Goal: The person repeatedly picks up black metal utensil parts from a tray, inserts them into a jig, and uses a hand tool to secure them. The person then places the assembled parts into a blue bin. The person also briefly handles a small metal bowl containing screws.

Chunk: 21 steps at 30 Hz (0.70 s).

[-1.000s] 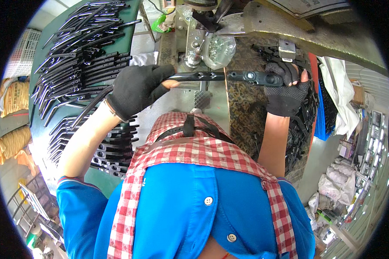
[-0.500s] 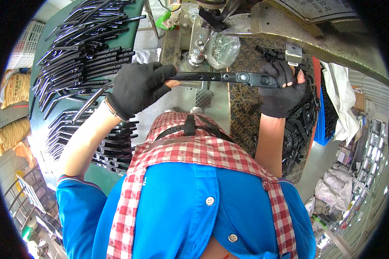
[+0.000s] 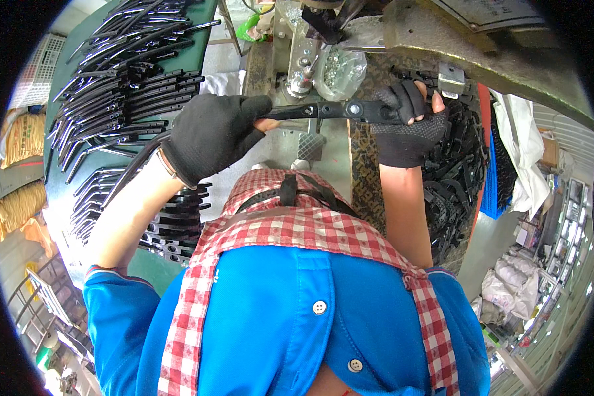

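In front of my chest I hold a black bent metal tube (image 3: 296, 111) crosswise between both gloved hands. My left hand (image 3: 214, 140) is closed around the tube, whose bent tail reaches past the wrist to the lower left. A flat black bracket (image 3: 333, 110) with a round silver rivet head continues from the tube's right end. My right hand (image 3: 412, 122) is closed around the far end of this bracket, covering it. A steel machine arm with a round post (image 3: 299, 82) stands just beyond the tube, apart from it.
Rows of black bent tubes (image 3: 105, 109) lie on a green table (image 3: 178, 63) at left. A clear bag of small metal pieces (image 3: 342, 72) sits beside the post. Black brackets (image 3: 452, 204) are heaped at right. A heavy machine body (image 3: 482, 59) overhangs the far right. A treadle (image 3: 308, 146) is below.
My right hand has moved left and slightly up with the bracket. The tube has slid left through or with my left hand, and its bent tail now hangs lower along my forearm.
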Tool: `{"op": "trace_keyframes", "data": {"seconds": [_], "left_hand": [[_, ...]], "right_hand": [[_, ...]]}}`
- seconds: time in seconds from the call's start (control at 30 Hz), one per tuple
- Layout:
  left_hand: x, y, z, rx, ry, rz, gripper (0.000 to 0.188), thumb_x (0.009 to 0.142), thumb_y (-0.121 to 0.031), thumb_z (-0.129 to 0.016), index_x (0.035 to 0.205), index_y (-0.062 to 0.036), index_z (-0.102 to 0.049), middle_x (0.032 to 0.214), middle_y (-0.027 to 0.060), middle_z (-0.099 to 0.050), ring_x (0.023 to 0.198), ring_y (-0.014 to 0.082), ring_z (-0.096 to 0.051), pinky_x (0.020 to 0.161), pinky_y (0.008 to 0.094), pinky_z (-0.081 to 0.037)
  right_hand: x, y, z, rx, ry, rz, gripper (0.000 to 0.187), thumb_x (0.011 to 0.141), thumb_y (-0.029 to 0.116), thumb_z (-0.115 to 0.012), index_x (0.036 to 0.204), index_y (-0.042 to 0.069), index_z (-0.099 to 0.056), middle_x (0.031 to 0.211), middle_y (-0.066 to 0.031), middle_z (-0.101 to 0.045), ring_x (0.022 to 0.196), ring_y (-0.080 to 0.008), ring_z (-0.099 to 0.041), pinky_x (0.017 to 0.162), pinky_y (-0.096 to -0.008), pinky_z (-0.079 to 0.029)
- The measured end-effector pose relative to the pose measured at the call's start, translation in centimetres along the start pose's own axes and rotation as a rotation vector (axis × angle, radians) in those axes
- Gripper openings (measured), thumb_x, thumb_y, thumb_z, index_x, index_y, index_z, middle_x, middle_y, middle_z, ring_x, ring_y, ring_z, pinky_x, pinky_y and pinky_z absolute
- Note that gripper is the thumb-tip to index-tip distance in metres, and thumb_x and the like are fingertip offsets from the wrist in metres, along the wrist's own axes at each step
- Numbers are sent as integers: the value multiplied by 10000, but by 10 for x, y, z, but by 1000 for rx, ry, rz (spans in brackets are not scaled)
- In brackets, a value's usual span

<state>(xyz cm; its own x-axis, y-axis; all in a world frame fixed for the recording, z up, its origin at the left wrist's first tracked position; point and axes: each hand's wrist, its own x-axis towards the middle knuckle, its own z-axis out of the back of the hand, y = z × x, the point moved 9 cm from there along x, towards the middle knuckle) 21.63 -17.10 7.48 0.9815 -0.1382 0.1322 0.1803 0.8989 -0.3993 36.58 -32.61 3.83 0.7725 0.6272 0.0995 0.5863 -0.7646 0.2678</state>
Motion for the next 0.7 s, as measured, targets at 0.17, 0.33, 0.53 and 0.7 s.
{"op": "trace_keyframes", "data": {"seconds": [0.17,0.33,0.53,0.7], "left_hand": [[8,8,-9,-1,32,31,222,863,-287,-579,932,-75,-579,672,163,-564,603,369,-572,519,437,-435],[25,20,13,68,-141,-18,213,883,-298,-559,926,-89,-564,674,148,-578,587,350,-588,505,425,-443],[41,46,19,215,-121,-43,298,886,-401,-526,995,-128,-574,667,109,-587,606,304,-606,519,405,-455],[48,58,7,138,11,-15,333,899,-400,-508,1041,-116,-608,682,134,-604,662,313,-619,579,418,-468]], "right_hand": [[10,-9,5,65,115,-90,186,833,228,-497,717,82,-506,574,31,-423,544,-90,-435,694,-299,-392],[19,-16,36,-459,-183,115,101,895,165,-532,892,70,-565,881,-92,-582,894,-240,-539,855,-409,-431],[28,-5,66,-965,-359,98,192,890,159,-567,1060,70,-559,1000,-74,-576,918,-199,-554,837,-345,-446],[31,-13,74,-780,-289,138,116,872,168,-600,943,82,-568,838,-44,-556,731,-161,-540,658,-313,-457]]}}
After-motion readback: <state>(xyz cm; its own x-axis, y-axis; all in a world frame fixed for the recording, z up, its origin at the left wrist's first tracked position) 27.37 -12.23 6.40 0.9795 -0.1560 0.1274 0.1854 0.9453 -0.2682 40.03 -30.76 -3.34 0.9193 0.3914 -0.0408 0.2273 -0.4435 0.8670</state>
